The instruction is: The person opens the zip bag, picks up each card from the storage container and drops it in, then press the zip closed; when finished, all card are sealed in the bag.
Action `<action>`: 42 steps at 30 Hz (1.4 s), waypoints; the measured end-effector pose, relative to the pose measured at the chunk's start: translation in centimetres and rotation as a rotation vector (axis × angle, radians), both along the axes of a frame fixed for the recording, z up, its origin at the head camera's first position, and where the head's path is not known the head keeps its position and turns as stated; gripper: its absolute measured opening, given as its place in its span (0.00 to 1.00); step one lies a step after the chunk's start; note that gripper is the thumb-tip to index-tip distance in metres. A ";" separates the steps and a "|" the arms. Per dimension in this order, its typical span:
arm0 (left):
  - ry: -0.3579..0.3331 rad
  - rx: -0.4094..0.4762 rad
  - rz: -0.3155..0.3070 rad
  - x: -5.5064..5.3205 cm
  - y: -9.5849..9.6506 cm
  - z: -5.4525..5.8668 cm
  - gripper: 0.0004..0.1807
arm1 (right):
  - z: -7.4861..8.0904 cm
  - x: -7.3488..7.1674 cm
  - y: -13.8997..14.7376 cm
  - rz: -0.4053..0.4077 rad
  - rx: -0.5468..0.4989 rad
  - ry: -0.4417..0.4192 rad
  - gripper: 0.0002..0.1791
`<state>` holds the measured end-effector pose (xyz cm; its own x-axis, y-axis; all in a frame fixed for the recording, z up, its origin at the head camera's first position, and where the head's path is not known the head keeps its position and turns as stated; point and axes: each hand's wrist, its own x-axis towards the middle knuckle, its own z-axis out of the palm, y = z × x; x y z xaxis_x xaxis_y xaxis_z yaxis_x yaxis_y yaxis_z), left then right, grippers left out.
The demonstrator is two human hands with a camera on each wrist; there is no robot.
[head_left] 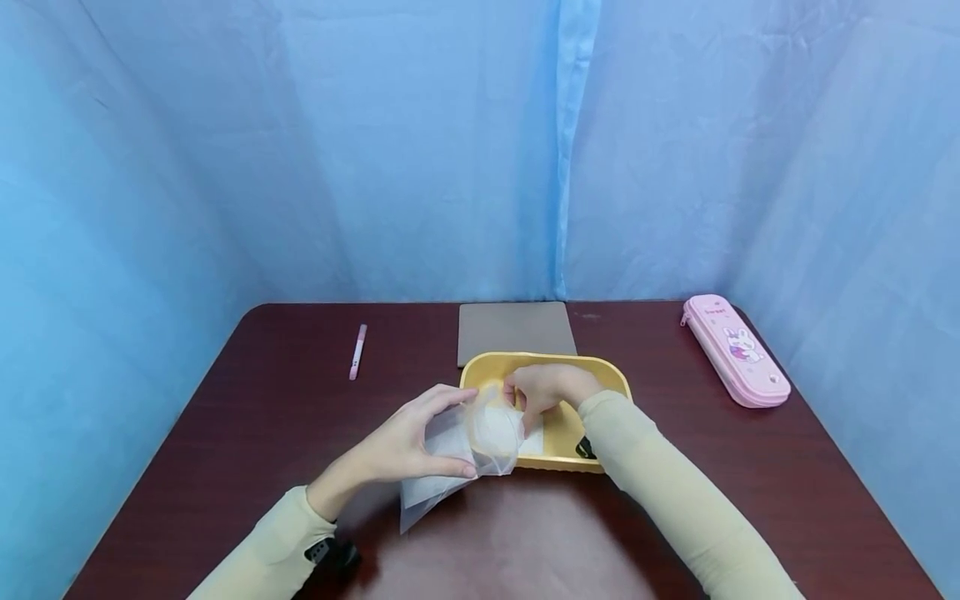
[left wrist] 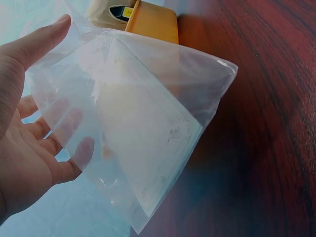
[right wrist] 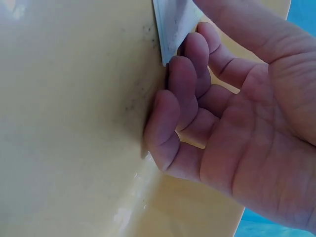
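Observation:
My left hand [head_left: 405,442] holds a clear plastic bag [left wrist: 217,74], thumb on one side and fingers behind the film. Inside the bag lies a stack of flat white sheets [left wrist: 148,133], seen through the plastic in the left wrist view. The bag's mouth tilts over the near left rim of a yellow basket [head_left: 618,379]. My right hand [head_left: 551,387] reaches down into the basket with its fingers curled. It pinches a white sheet [right wrist: 173,24], whose pointed corner shows in the right wrist view; the rest is hidden by the thumb and the frame edge.
Behind the basket a flat grey-beige pad [head_left: 517,329] lies on the dark red table [head_left: 300,417]. A pink and white marker [head_left: 358,352] lies at the back left. At the right edge rests a pink pencil case [head_left: 735,350]. Blue curtains [head_left: 420,150] enclose the table.

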<state>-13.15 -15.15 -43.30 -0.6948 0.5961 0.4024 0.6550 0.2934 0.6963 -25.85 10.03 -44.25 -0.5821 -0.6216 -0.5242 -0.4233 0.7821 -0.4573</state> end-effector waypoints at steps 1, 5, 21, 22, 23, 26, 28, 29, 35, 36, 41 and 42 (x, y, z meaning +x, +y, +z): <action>0.000 0.000 -0.001 0.0 0.0 0.0 0.48 | 0.0 0.0 -0.1 -0.005 0.006 0.001 0.23; -0.005 0.007 -0.011 0.2 0.3 0.0 0.47 | -0.2 -0.1 -0.1 -0.029 0.015 -0.003 0.20; 0.003 -0.016 -0.003 -0.1 0.3 -0.2 0.47 | 0.2 -0.5 0.7 0.001 -0.063 -0.057 0.13; -0.001 -0.017 -0.002 -0.1 0.3 -0.2 0.48 | 0.2 -0.5 0.8 -0.005 -0.078 -0.070 0.13; -0.008 -0.018 -0.001 -0.1 0.3 -0.1 0.48 | 0.3 -0.5 0.9 -0.010 -0.091 -0.078 0.12; -0.009 -0.028 0.000 -0.2 0.5 0.0 0.48 | 0.6 -0.6 1.2 -0.033 -0.119 -0.095 0.10; -0.019 -0.039 0.004 -0.2 0.5 0.1 0.49 | 0.7 -0.7 1.3 -0.038 -0.128 -0.088 0.11; -0.020 -0.042 0.004 -0.2 0.5 0.1 0.49 | 0.8 -0.8 1.3 -0.039 -0.131 -0.081 0.12; -0.014 -0.032 -0.003 -0.2 0.4 0.2 0.48 | 1.7 -0.8 1.5 -0.065 -0.157 -0.073 0.09; -0.011 -0.028 -0.005 -0.2 0.4 0.2 0.48 | 1.9 -0.8 1.5 -0.072 -0.160 -0.073 0.08; -0.018 -0.009 -0.009 -0.2 0.4 0.2 0.47 | 3.2 -0.5 1.8 -0.059 -0.173 -0.058 0.05; -0.018 -0.005 -0.010 -0.3 0.4 0.2 0.47 | 3.5 -0.5 1.9 -0.045 -0.178 -0.054 0.05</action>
